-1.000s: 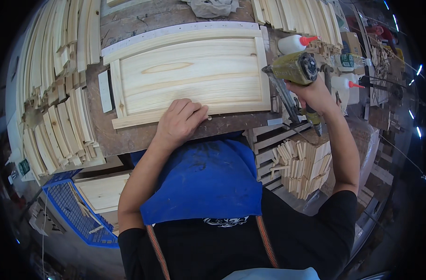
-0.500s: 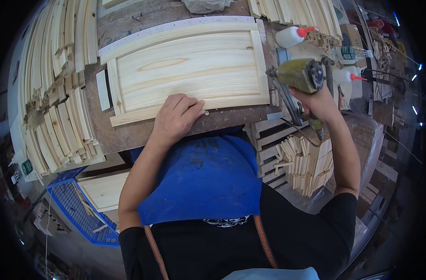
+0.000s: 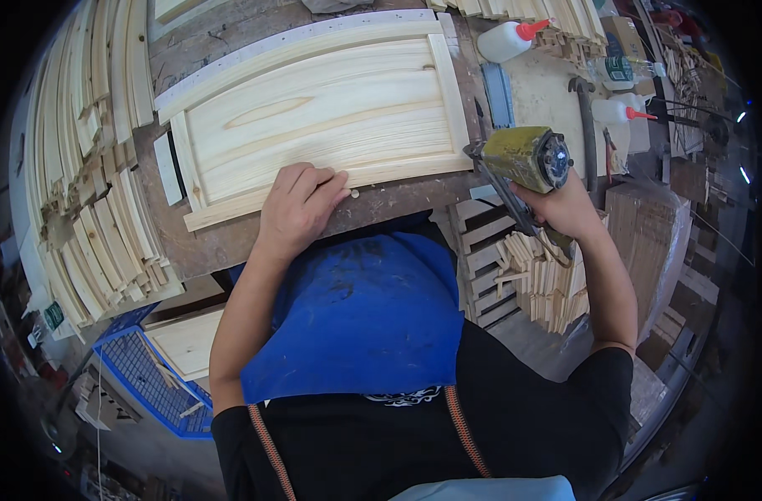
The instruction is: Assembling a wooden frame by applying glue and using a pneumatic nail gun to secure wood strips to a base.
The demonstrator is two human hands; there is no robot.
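The left hand point(image 3: 300, 209) lies flat, fingers open, on the near rail of the pine door panel point(image 3: 322, 117). The right hand point(image 3: 565, 209) is closed around a yellow-green nail gun point(image 3: 523, 159), just beside the panel's right corner. Glue bottles point(image 3: 510, 37) stand beyond.

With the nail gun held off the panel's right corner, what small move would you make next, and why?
Probably bring the nail gun left so its nose sits on the panel frame's near right corner. The right hand holds it just off that corner, while the left hand presses the near rail flat.
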